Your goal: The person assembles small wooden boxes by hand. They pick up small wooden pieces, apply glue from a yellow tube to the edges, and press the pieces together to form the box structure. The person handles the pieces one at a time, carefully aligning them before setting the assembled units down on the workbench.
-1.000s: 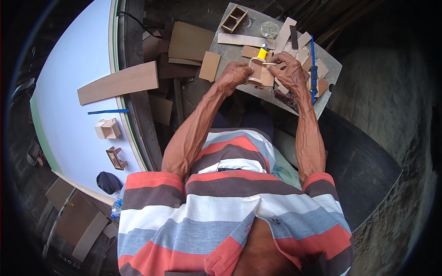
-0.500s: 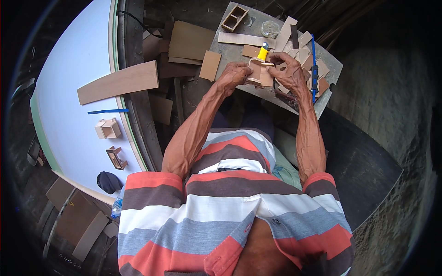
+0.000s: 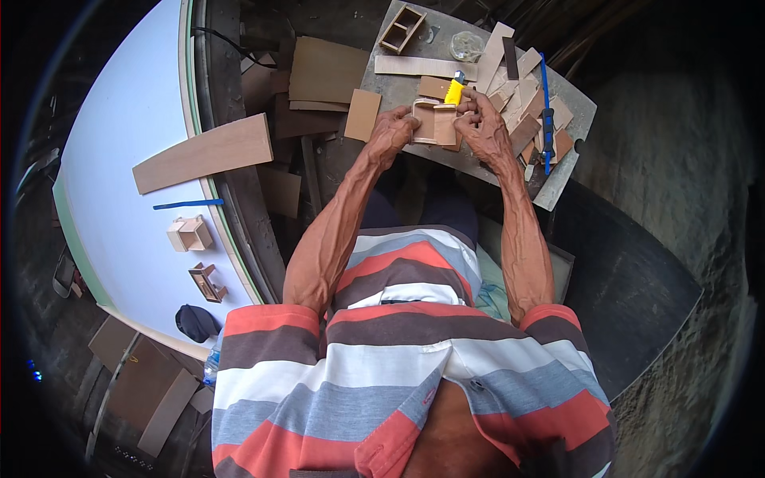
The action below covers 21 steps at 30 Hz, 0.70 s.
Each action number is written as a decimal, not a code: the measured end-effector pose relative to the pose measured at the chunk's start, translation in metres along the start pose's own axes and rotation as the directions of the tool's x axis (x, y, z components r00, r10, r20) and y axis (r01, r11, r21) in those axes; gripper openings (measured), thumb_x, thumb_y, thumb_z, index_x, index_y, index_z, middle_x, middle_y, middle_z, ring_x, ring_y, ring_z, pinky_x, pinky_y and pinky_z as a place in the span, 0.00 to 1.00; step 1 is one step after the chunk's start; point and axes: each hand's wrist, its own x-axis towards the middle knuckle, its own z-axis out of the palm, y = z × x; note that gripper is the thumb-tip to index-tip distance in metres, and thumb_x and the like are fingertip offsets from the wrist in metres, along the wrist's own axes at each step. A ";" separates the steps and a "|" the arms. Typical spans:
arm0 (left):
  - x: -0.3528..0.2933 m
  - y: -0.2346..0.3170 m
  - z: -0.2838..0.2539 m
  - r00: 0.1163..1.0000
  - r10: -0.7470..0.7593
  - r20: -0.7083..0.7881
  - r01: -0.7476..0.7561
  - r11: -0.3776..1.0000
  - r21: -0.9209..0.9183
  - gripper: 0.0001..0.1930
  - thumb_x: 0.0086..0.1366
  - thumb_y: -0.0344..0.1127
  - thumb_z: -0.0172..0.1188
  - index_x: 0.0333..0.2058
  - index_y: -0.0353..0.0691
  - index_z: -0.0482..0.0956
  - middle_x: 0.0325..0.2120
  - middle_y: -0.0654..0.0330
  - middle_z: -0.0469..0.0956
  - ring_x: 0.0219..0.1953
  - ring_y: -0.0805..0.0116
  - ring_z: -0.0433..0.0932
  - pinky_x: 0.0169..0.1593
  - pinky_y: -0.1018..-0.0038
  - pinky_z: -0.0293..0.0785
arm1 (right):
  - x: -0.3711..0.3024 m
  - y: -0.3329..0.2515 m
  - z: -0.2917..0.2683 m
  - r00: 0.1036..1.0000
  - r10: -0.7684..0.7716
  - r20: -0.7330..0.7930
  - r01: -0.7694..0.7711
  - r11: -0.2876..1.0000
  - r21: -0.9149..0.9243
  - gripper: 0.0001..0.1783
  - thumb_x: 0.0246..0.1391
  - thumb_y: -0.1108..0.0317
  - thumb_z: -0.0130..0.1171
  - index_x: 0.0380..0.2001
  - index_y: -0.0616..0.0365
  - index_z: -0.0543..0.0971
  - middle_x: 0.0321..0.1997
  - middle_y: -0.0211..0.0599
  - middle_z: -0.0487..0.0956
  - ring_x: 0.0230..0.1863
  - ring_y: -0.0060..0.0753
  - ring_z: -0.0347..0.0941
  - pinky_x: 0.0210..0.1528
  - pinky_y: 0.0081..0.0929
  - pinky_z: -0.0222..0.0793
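Between my two hands is a small wooden model piece (image 3: pixel 434 124), a box-like frame of thin plywood. My left hand (image 3: pixel 392 132) grips its left side with thumb and bent fingers. At its right side, my right hand (image 3: pixel 484 127) closes its fingertips on the edge. A yellow utility knife (image 3: pixel 455 88) lies just beyond the piece, close to my right fingers. Under and beyond my hands is a grey worktable (image 3: pixel 374 82).
Thin wood offcuts (image 3: pixel 522 97) are heaped on the table's right, beside a blue-handled saw (image 3: pixel 547 119). A two-compartment wooden frame (image 3: pixel 402 30) and a clear round container (image 3: pixel 466 46) stand farther back. At left, a white board (image 3: pixel 119 135) carries small wooden models (image 3: pixel 190 234) and a dark cap (image 3: pixel 196 323).
Both hands have shifted slightly left with the wooden piece. The piece has turned, so its open inside faces me more squarely. My right fingers have come down onto its right edge.
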 end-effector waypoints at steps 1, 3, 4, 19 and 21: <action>0.000 0.002 0.000 1.000 0.012 -0.013 -0.013 1.000 -0.012 0.29 0.53 0.38 0.56 0.51 0.22 0.71 0.35 0.50 0.78 0.35 0.66 0.77 0.39 0.75 0.72 | 0.002 0.008 0.005 1.000 0.030 0.007 -0.030 1.000 0.006 0.34 0.46 0.64 0.59 0.58 0.63 0.66 0.42 0.45 0.78 0.39 0.34 0.77 0.45 0.30 0.72; -0.001 0.006 -0.003 1.000 -0.012 0.002 0.012 1.000 0.021 0.30 0.54 0.39 0.56 0.52 0.22 0.70 0.36 0.50 0.78 0.36 0.65 0.77 0.39 0.75 0.72 | 0.008 0.023 0.015 0.996 0.090 0.023 -0.090 0.996 0.016 0.35 0.46 0.64 0.58 0.59 0.63 0.65 0.41 0.46 0.79 0.39 0.36 0.77 0.44 0.30 0.72; -0.003 0.008 -0.005 1.000 -0.023 0.003 0.023 0.999 0.036 0.30 0.54 0.39 0.57 0.52 0.22 0.69 0.36 0.50 0.78 0.36 0.65 0.77 0.39 0.75 0.72 | 0.007 0.021 0.020 0.994 0.106 0.026 -0.107 0.994 0.014 0.35 0.46 0.64 0.58 0.59 0.63 0.65 0.41 0.47 0.79 0.39 0.36 0.77 0.44 0.29 0.72; -0.002 0.026 -0.008 0.924 0.323 -0.204 -0.120 0.752 0.648 0.28 0.52 0.33 0.60 0.52 0.29 0.66 0.39 0.44 0.76 0.43 0.48 0.75 0.48 0.58 0.71 | 0.015 0.022 0.060 0.991 0.113 -0.075 -0.107 0.991 0.079 0.34 0.46 0.74 0.55 0.59 0.65 0.62 0.28 0.39 0.79 0.29 0.27 0.76 0.36 0.24 0.72; 0.000 0.025 -0.009 0.813 0.577 -0.078 -0.329 0.566 0.756 0.27 0.50 0.32 0.62 0.49 0.32 0.67 0.40 0.46 0.75 0.45 0.46 0.73 0.50 0.58 0.68 | 0.015 0.016 0.058 0.989 0.130 -0.062 -0.126 0.989 0.078 0.34 0.46 0.74 0.55 0.60 0.65 0.62 0.28 0.38 0.78 0.29 0.28 0.76 0.37 0.25 0.72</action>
